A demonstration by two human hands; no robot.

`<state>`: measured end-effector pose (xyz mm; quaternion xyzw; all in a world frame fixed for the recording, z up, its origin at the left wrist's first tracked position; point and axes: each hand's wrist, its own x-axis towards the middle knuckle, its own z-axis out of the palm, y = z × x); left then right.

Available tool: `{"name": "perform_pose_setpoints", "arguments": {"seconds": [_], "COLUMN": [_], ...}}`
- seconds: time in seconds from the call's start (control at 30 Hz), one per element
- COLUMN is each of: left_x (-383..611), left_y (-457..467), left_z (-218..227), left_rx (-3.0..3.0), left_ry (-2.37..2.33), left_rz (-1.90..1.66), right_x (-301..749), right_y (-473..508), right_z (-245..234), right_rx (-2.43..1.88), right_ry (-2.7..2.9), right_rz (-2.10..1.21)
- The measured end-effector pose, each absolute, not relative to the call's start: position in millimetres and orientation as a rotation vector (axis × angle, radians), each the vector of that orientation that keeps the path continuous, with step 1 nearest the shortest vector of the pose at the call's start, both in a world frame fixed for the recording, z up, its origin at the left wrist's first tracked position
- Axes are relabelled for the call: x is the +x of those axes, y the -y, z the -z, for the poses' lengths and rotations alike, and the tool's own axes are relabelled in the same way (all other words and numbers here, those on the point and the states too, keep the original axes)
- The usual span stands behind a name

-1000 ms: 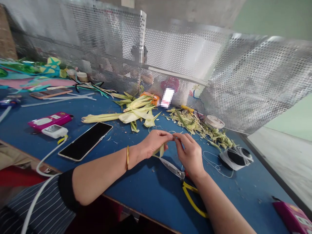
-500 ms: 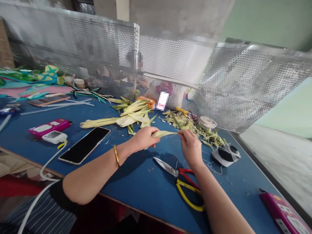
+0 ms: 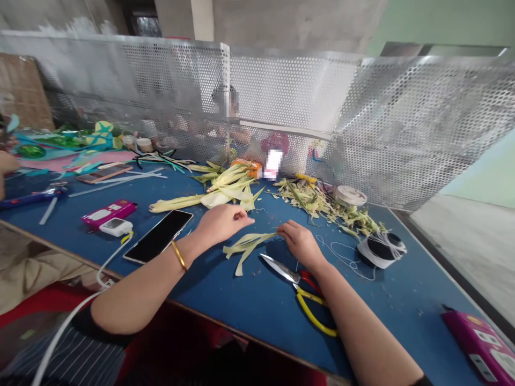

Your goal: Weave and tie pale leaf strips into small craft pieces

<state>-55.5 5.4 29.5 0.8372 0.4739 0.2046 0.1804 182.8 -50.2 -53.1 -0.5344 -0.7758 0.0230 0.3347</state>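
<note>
My right hand pinches the end of a split corn husk strip, whose loose tails spread leftward just above the blue table. My left hand, with a gold bangle at the wrist, is apart from that strip. Its fingers are curled together, and whatever they may hold is too small to make out. Behind it lies a bundle of pale corn husks. Open scissors with red and yellow handles rest below my right hand, partly covered by the forearm. Right of that hand sits a spool of white thread.
A black-screened phone and a magenta device lie left. Husk scraps and a tape roll are behind my right hand. A perforated metal screen borders the back, with a person behind it. Another magenta device sits right.
My hands have moved apart; the left one no longer holds the husk's wide end. The husk now hangs from my right hand, split into strips. The view has shifted slightly left.
</note>
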Motion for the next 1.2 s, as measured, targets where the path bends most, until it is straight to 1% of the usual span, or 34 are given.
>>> {"name": "perform_pose_setpoints", "arguments": {"seconds": [0.07, 0.1, 0.17, 0.2, 0.27, 0.33, 0.5, 0.67, 0.73, 0.8, 0.9, 1.03, 1.1, 1.2], "left_x": [-37, -27, -11, -5, 1, 2, -1, 1, 1, 1, 3, 5, 6, 5], "left_y": [-12, -14, -19, -22, -28, -34, -39, -29, -26, -26, -30, -37, -38, -38], "left_z": [-29, -27, -18, -12, 0, 11, 29, 36, 37, 38, 41, 41, 39, 36], "left_rx": [2.368, 2.402, 2.573, 2.668, 2.814, 2.815, 2.549, 2.325, 2.444, 2.642, 2.933, 3.272, 3.378, 3.436], "left_ry": [-1.149, -0.979, -0.664, -0.630, -0.669, -0.653, -0.796, -0.865, -0.899, -0.865, -0.591, -0.115, 0.014, 0.087], "left_rz": [-0.722, -0.668, -0.408, -0.351, -0.438, -0.445, -0.365, -0.347, -0.370, -0.483, -0.612, -0.663, -0.669, -0.660], "right_x": [184, 184, 185, 185, 185, 185, 183, 181, 180, 180, 180, 180, 179, 178], "right_y": [50, 50, 49, 49, 47, 45, 43, 44, 44, 44, 44, 44, 44, 44], "right_z": [53, 53, 54, 55, 57, 59, 60, 60, 60, 60, 60, 60, 61, 61], "right_rx": [-1.412, -1.421, -1.438, -1.447, -1.465, -1.480, -1.496, -1.483, -1.481, -1.484, -1.490, -1.498, -1.496, -1.489], "right_ry": [2.015, 2.010, 1.999, 1.995, 1.990, 1.986, 1.964, 1.936, 1.922, 1.903, 1.885, 1.885, 1.890, 1.901], "right_rz": [-0.036, -0.024, -0.006, 0.000, 0.000, -0.013, -0.087, -0.180, -0.208, -0.225, -0.228, -0.206, -0.199, -0.193]}}
